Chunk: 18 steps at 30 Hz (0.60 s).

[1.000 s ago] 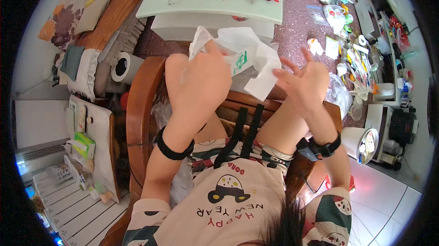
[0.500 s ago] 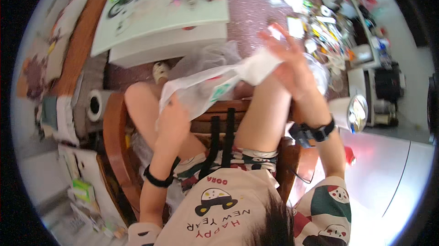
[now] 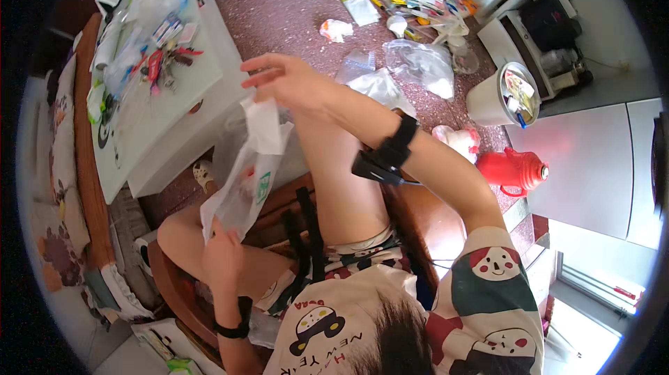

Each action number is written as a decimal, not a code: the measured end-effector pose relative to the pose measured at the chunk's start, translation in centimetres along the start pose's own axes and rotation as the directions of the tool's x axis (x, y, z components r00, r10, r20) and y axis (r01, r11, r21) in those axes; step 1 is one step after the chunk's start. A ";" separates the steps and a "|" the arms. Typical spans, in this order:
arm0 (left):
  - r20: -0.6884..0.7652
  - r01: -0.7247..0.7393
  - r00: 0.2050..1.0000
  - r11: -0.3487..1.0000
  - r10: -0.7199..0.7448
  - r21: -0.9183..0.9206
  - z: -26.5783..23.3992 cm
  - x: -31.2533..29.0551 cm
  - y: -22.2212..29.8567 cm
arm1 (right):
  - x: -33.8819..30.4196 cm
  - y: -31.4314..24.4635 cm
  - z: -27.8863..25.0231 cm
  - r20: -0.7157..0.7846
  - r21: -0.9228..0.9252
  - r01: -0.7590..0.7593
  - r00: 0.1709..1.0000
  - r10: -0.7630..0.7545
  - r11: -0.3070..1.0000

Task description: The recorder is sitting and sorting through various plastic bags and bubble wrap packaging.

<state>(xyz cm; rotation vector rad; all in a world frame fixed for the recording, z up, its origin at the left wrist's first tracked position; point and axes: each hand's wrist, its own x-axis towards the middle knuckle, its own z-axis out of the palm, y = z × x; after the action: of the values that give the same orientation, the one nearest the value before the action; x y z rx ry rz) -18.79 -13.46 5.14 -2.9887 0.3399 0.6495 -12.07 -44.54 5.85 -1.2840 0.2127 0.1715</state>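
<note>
A white translucent plastic bag with green and red print is stretched between my hands above my lap. My left hand is closed on its lower end, above my left thigh. My right hand is farther forward and higher, holding the bag's upper end at the lower fingers. Some of that hand's fingers stretch out to the left. How they grip the bag is partly hidden.
To the left, a pale table carries red-handled tools and plastic packets. Pens and stationery lie heaped on the floor, near clear plastic bags. On the right are a white bin and a red thermos.
The view has turned to the right. My right hand has swung left across my body, and the bag now slants steeply between my hands.
</note>
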 end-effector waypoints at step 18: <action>-0.361 -0.276 0.917 0.923 0.169 -0.267 -10.6 10.8 14.7 | 1.3 -12.8 -18.2 0.143 0.346 0.438 0.849 -0.508 0.829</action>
<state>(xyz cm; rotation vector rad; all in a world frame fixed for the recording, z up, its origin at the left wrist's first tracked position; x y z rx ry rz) -8.25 -31.12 10.06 -3.4018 0.6706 0.2184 -8.77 -65.53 12.53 -0.9640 -0.2799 -0.1423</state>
